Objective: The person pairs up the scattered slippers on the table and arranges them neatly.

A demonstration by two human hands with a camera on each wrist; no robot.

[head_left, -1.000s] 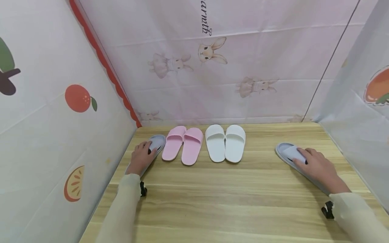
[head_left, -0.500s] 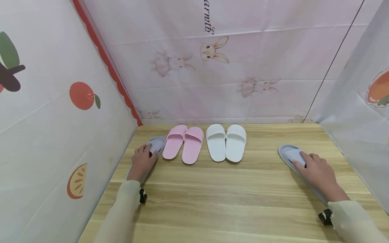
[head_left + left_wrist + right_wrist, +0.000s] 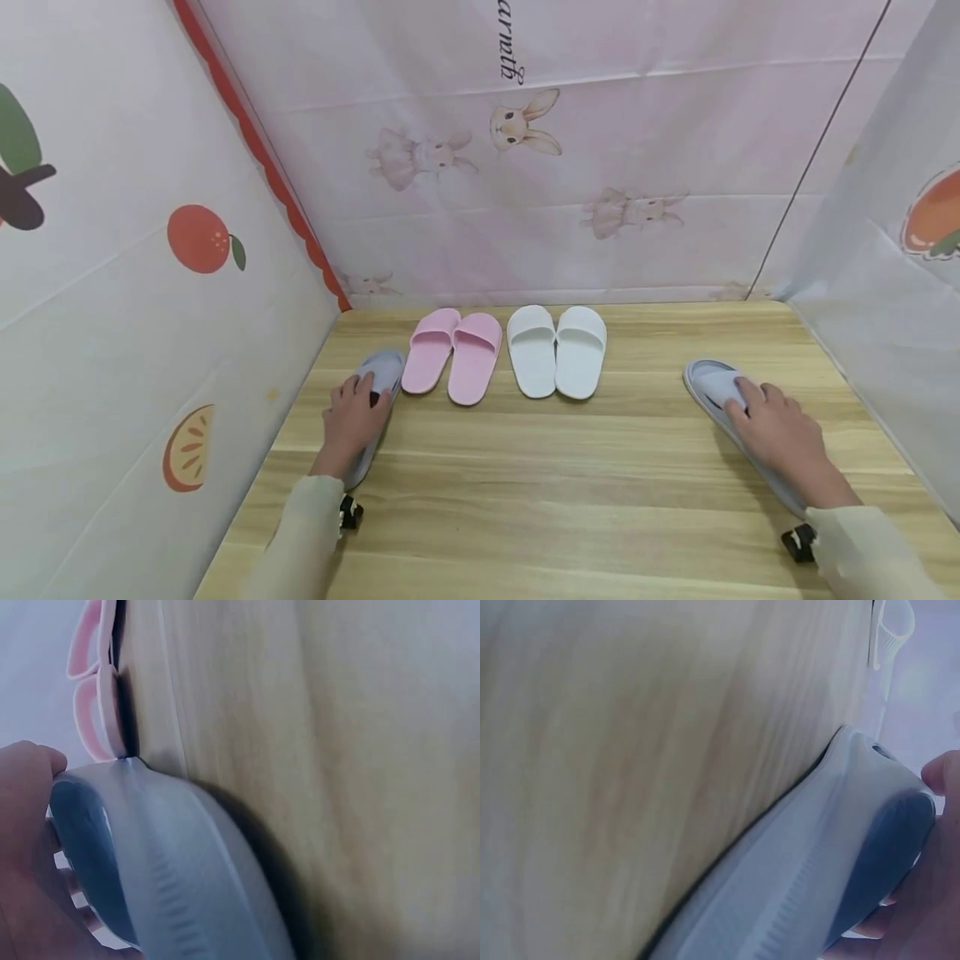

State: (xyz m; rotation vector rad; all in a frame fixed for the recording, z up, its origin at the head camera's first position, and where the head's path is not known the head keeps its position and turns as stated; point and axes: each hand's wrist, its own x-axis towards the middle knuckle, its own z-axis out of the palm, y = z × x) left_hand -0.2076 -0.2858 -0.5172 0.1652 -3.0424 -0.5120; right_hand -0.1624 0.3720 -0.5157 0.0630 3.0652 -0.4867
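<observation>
In the head view, the left hand (image 3: 356, 425) pinches the left slipper (image 3: 384, 365), a grey one, by its strap, just beside the pink pair (image 3: 474, 371). The white pair (image 3: 579, 358) lies next on the bench (image 3: 555, 492). Well apart, the right hand (image 3: 783, 433) pinches the right slipper (image 3: 717, 386), also grey, likewise.

The left wrist view shows fingers (image 3: 34, 761) about the strap, pink just past the toe.

In the right wrist view, fingers hold the strap too, a white slipper beyond.
</observation>
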